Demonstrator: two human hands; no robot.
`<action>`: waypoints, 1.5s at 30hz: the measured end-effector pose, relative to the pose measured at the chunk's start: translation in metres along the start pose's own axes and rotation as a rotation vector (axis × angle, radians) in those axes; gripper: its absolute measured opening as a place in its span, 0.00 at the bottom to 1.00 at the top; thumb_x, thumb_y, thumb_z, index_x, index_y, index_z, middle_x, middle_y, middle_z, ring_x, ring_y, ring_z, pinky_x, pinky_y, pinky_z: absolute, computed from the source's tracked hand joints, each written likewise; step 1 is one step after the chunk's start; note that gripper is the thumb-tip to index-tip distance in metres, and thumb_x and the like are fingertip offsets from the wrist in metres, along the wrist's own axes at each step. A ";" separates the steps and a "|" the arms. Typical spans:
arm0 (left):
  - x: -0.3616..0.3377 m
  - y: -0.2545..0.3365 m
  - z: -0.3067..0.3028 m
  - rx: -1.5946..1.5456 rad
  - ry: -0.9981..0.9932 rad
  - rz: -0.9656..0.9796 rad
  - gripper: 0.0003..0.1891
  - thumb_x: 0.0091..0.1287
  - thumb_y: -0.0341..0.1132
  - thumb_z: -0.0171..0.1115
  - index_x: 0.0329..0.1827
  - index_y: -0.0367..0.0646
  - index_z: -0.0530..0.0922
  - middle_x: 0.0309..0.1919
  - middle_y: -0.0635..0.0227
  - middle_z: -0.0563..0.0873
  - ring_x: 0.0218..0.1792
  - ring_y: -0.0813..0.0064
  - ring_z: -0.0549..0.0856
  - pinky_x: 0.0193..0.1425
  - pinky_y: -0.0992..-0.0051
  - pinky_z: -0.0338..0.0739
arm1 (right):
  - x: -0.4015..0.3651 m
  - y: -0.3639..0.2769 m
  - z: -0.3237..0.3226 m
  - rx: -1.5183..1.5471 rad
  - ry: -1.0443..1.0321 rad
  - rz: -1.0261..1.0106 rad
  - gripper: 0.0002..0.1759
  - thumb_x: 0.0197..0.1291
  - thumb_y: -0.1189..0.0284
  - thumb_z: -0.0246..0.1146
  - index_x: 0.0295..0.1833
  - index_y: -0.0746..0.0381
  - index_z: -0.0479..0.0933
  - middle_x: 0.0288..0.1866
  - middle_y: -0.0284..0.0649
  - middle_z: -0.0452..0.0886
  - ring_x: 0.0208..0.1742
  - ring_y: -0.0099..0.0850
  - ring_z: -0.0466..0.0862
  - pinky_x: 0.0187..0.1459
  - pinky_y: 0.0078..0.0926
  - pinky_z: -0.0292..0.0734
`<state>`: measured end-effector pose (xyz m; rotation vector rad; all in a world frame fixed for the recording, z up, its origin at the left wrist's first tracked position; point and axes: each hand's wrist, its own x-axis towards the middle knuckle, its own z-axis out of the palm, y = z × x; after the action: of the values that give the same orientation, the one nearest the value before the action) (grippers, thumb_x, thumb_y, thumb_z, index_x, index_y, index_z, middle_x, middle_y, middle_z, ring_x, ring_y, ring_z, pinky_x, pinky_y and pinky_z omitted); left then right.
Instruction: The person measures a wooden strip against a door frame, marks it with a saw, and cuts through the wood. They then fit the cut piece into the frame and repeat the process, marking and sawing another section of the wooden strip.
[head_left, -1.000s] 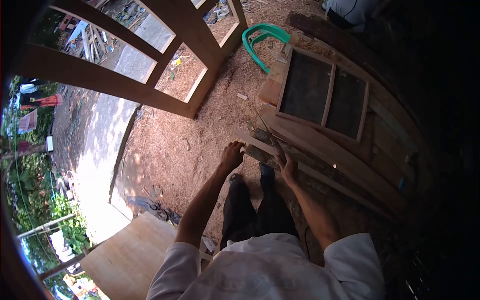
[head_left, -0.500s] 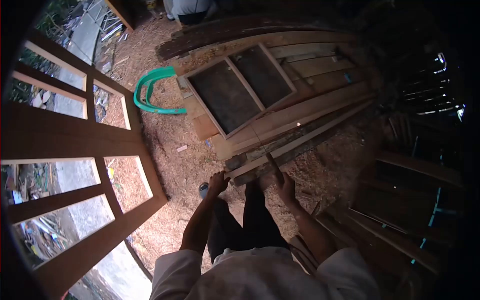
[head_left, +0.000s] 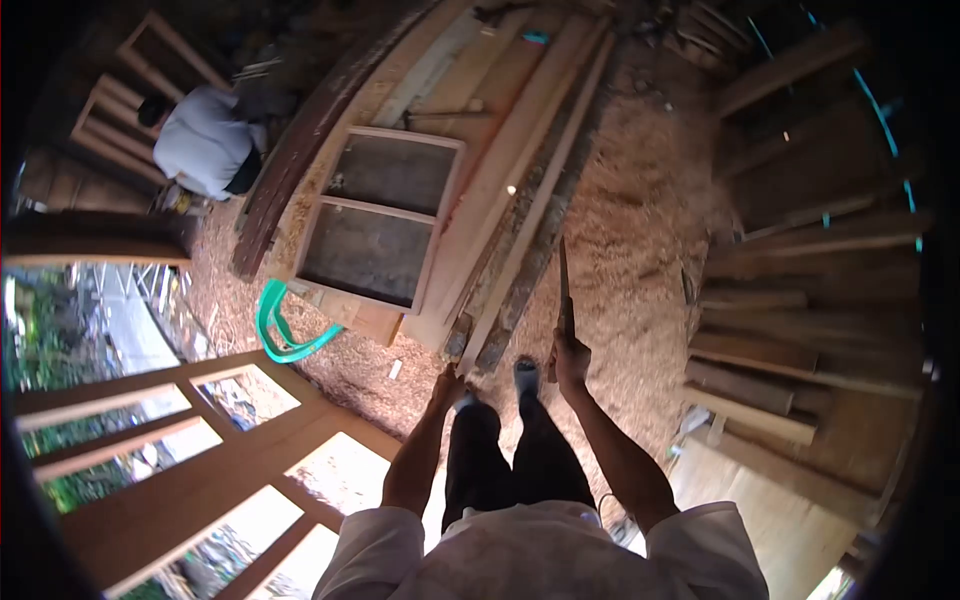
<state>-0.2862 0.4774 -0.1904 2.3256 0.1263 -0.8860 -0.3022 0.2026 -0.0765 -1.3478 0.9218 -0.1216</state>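
My right hand [head_left: 571,362] is closed round the handle of what looks like a handsaw [head_left: 564,275]. Its dark, narrow blade points forward, above the floor just right of the stacked boards. My left hand [head_left: 447,387] is closed at the near end of a long narrow board [head_left: 530,235], though the fingers are small and partly hidden. That board lies along the right edge of a pile of planks [head_left: 480,215]. On the pile rests a wooden frame [head_left: 430,262] with two dark panels.
A green curved plastic piece [head_left: 268,325] sticks out at the pile's near left. A large window-like wooden frame [head_left: 190,455] stands at left. Stacked timber [head_left: 760,350] lies at right. A person in a light shirt [head_left: 205,145] crouches far left. Shavings cover the floor [head_left: 640,240].
My view has turned to the right, so the pile now runs more straight ahead. The saw has swung from over the board ends to the right, blade pointing forward. My left hand stays at the board's end.
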 end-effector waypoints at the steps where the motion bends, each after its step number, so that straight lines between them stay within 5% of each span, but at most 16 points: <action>1: 0.004 -0.001 -0.003 -0.013 -0.092 -0.083 0.27 0.64 0.36 0.61 0.65 0.38 0.67 0.51 0.38 0.81 0.55 0.42 0.81 0.55 0.51 0.77 | -0.014 0.007 -0.006 0.013 0.034 0.024 0.22 0.64 0.59 0.65 0.21 0.61 0.73 0.13 0.32 0.70 0.15 0.23 0.73 0.20 0.29 0.66; 6: 0.014 0.000 -0.029 0.291 -0.090 0.241 0.19 0.65 0.37 0.59 0.57 0.38 0.75 0.47 0.39 0.83 0.51 0.46 0.83 0.54 0.54 0.77 | -0.024 0.037 0.003 -0.503 0.196 -0.086 0.25 0.60 0.53 0.66 0.23 0.64 0.79 0.17 0.37 0.80 0.20 0.26 0.81 0.25 0.30 0.74; 11: 0.056 0.001 -0.061 0.441 -0.395 0.558 0.17 0.65 0.35 0.59 0.54 0.39 0.77 0.45 0.46 0.85 0.49 0.49 0.84 0.53 0.56 0.78 | -0.046 0.063 0.035 -0.128 0.248 -0.075 0.21 0.61 0.57 0.67 0.30 0.66 0.83 0.21 0.38 0.84 0.24 0.24 0.84 0.27 0.26 0.78; 14: 0.058 0.032 -0.117 0.476 -0.525 0.633 0.15 0.65 0.35 0.58 0.53 0.41 0.78 0.45 0.51 0.86 0.47 0.54 0.86 0.51 0.60 0.80 | -0.061 0.102 0.060 -0.232 0.349 0.004 0.21 0.61 0.57 0.66 0.32 0.68 0.83 0.25 0.41 0.85 0.25 0.24 0.85 0.28 0.25 0.77; 18: 0.061 0.027 -0.157 0.382 -0.493 0.733 0.14 0.64 0.33 0.57 0.50 0.39 0.78 0.42 0.48 0.85 0.46 0.48 0.84 0.50 0.55 0.78 | -0.109 0.123 0.110 -0.272 0.540 0.049 0.22 0.61 0.54 0.65 0.34 0.65 0.83 0.26 0.41 0.85 0.29 0.32 0.85 0.31 0.33 0.76; 22: 0.065 0.038 -0.180 0.509 -0.536 1.119 0.13 0.61 0.29 0.58 0.50 0.41 0.78 0.45 0.51 0.82 0.49 0.49 0.82 0.54 0.58 0.77 | -0.137 0.147 0.153 -0.027 0.646 0.013 0.20 0.60 0.57 0.68 0.34 0.66 0.83 0.27 0.40 0.85 0.26 0.26 0.83 0.28 0.29 0.75; 27: 0.083 0.063 -0.172 0.661 -0.516 1.347 0.18 0.60 0.27 0.60 0.54 0.40 0.77 0.50 0.55 0.81 0.52 0.50 0.80 0.56 0.58 0.77 | -0.156 0.157 0.176 -0.351 0.731 0.018 0.19 0.59 0.59 0.67 0.54 0.56 0.83 0.29 0.45 0.84 0.29 0.38 0.84 0.29 0.36 0.73; 29: 0.086 0.082 -0.174 0.712 -0.560 1.422 0.19 0.60 0.26 0.61 0.56 0.39 0.76 0.52 0.55 0.80 0.53 0.51 0.80 0.56 0.58 0.77 | -0.157 0.187 0.196 -0.181 0.698 0.072 0.33 0.59 0.61 0.68 0.71 0.48 0.70 0.31 0.48 0.83 0.29 0.41 0.83 0.29 0.38 0.71; 32: 0.105 0.102 -0.166 0.789 -0.580 1.459 0.21 0.59 0.24 0.59 0.59 0.40 0.75 0.54 0.57 0.79 0.56 0.54 0.79 0.59 0.60 0.75 | -0.145 0.221 0.224 0.021 0.805 0.144 0.24 0.57 0.57 0.69 0.56 0.57 0.82 0.29 0.48 0.83 0.30 0.39 0.83 0.31 0.39 0.71; 35: 0.120 0.122 -0.157 0.819 -0.562 1.591 0.19 0.61 0.25 0.60 0.57 0.40 0.75 0.52 0.58 0.80 0.53 0.54 0.79 0.56 0.60 0.76 | -0.166 0.174 0.235 0.055 0.905 0.280 0.22 0.55 0.53 0.70 0.42 0.62 0.85 0.27 0.45 0.82 0.30 0.35 0.82 0.31 0.38 0.71; 40: 0.155 0.142 -0.123 0.949 -0.622 1.751 0.21 0.63 0.26 0.57 0.61 0.40 0.74 0.55 0.57 0.79 0.56 0.55 0.78 0.59 0.61 0.74 | -0.148 0.202 0.260 0.183 1.030 0.437 0.25 0.55 0.51 0.71 0.37 0.65 0.83 0.22 0.37 0.78 0.25 0.28 0.78 0.28 0.33 0.71; 45: 0.213 0.154 -0.074 0.844 -0.490 2.200 0.19 0.67 0.29 0.51 0.61 0.41 0.76 0.58 0.52 0.76 0.60 0.51 0.74 0.66 0.59 0.69 | -0.122 0.206 0.280 0.644 1.220 0.337 0.22 0.58 0.54 0.72 0.34 0.66 0.82 0.21 0.32 0.77 0.17 0.19 0.72 0.19 0.21 0.64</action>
<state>-0.0340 0.3721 -0.1999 1.1649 -2.6511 -0.0945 -0.2937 0.5454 -0.2110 -0.3907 1.8870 -0.9632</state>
